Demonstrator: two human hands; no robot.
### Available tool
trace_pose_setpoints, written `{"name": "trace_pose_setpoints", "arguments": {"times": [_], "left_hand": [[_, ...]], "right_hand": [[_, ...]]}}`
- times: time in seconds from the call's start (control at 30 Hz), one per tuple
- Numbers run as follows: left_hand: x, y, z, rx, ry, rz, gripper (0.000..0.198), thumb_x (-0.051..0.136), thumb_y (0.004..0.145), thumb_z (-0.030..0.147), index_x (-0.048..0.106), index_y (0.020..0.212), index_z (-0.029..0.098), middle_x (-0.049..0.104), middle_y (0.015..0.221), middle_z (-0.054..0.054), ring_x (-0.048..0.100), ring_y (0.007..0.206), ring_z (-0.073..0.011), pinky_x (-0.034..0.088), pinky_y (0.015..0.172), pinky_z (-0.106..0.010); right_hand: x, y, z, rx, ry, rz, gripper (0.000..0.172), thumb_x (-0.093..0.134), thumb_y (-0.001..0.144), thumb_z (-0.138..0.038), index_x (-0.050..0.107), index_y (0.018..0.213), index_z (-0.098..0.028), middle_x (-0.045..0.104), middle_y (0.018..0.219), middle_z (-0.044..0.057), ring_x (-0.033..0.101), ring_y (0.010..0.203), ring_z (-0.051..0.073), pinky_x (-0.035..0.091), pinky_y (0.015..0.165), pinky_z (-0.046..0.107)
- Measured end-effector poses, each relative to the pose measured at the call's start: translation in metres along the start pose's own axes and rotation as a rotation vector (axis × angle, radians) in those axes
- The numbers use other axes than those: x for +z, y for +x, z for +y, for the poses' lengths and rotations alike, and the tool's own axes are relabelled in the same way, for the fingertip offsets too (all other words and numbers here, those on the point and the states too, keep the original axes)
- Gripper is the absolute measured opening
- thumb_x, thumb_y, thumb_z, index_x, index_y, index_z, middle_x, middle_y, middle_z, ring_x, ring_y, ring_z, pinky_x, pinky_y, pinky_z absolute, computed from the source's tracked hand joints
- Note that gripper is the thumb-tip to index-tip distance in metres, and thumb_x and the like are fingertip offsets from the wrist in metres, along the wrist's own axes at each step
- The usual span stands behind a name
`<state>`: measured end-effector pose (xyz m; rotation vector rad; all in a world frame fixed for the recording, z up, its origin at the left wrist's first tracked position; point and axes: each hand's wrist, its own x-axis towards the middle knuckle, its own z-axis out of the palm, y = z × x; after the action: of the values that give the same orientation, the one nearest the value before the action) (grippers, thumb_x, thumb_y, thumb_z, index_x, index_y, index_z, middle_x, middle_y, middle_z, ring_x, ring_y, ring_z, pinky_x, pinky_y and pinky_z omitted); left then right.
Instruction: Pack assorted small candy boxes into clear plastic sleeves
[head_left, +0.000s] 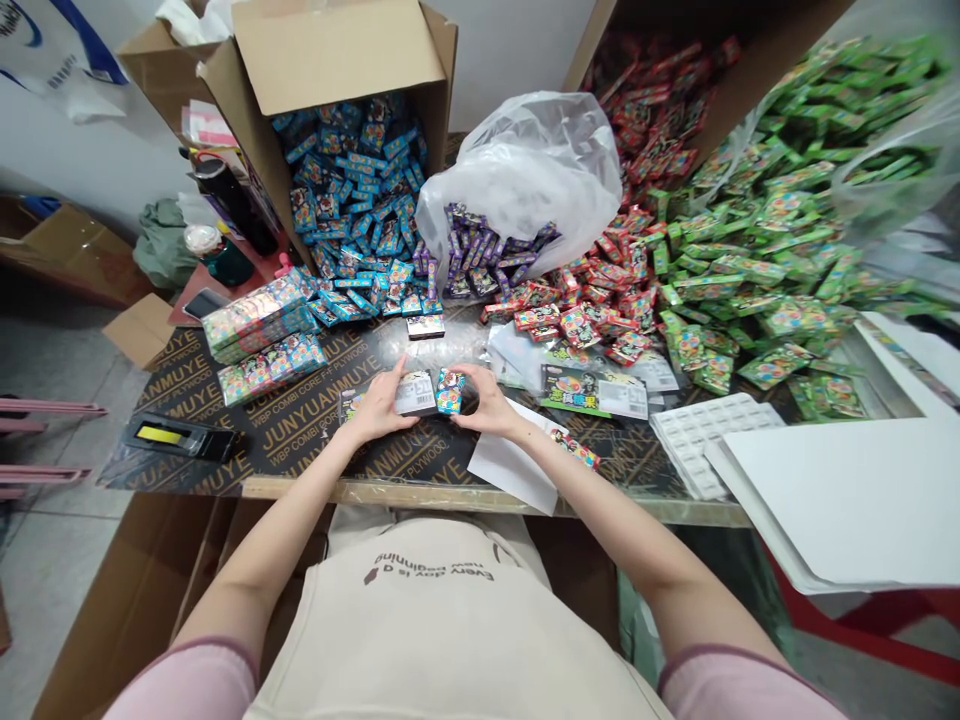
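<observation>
My left hand (pixel 380 408) is over a printed packaging card (pixel 415 393) on the table, its thumb and forefinger apart around the end with the barcode. Just right of that card, a small blue candy box (pixel 450 391) with colourful dots stands between my hands. My right hand (pixel 489 402) curves its thumb and fingers around the right side of this box. Beyond my hands lies a small box with a pale top and dark side (pixel 426 327), near clear plastic wrapping (pixel 442 348). A similar printed card (pixel 592 391) lies to the right.
Heaps of blue boxes (pixel 360 200), purple boxes (pixel 476 250), red boxes (pixel 600 270) and green packs (pixel 780 260) line the back. Bundled packs (pixel 259 320) and a black tape dispenser (pixel 182 437) sit left. White sheets (pixel 847 490) overhang the right edge.
</observation>
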<state>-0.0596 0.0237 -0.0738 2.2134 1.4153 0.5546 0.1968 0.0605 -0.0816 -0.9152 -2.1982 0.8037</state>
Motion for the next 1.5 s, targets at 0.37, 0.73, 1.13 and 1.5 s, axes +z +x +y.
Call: {"name": "trace_pose_setpoints", "arguments": {"times": [0.37,0.73,1.13,1.5], "left_hand": [[0.011,0.022,0.002,0.005,0.182,-0.198,0.096,0.075,0.058,0.037,0.034,0.141,0.012,0.050,0.128,-0.017,0.045,0.117,-0.0334,0.035,0.100,-0.047],[0.013,0.022,-0.009,0.036,0.092,-0.204,0.091,0.080,0.053,0.040,0.045,0.134,0.018,0.049,0.122,-0.012,0.045,0.114,-0.0315,0.036,0.099,-0.047],[0.009,0.020,-0.002,-0.016,0.202,-0.136,0.082,0.076,0.060,0.048,0.048,0.132,0.019,0.051,0.121,-0.012,0.046,0.112,-0.0305,0.035,0.099,-0.046],[0.005,0.034,0.045,0.124,0.554,-0.383,0.067,0.066,0.076,0.047,0.044,0.137,0.032,0.049,0.119,-0.015,0.047,0.106,-0.0334,0.044,0.079,-0.042]], "right_hand": [[0.033,-0.011,-0.002,0.048,-0.025,-0.016,0.067,0.066,0.061,-0.024,0.046,0.124,-0.021,0.058,0.120,0.011,0.052,0.115,0.031,0.033,0.097,0.047],[0.040,-0.010,0.009,-0.012,0.065,-0.022,0.061,0.065,0.059,-0.022,0.052,0.119,-0.021,0.059,0.119,0.010,0.053,0.116,0.031,0.036,0.100,0.046],[0.034,-0.005,-0.008,0.039,0.017,-0.045,0.080,0.064,0.083,-0.045,0.023,0.150,-0.025,0.070,0.103,0.007,0.058,0.109,0.028,0.030,0.100,0.049],[0.052,0.144,0.032,0.504,-0.399,0.341,0.098,0.070,0.063,-0.069,0.039,0.141,-0.017,0.053,0.113,0.022,0.048,0.108,0.040,0.034,0.091,0.058]]}}
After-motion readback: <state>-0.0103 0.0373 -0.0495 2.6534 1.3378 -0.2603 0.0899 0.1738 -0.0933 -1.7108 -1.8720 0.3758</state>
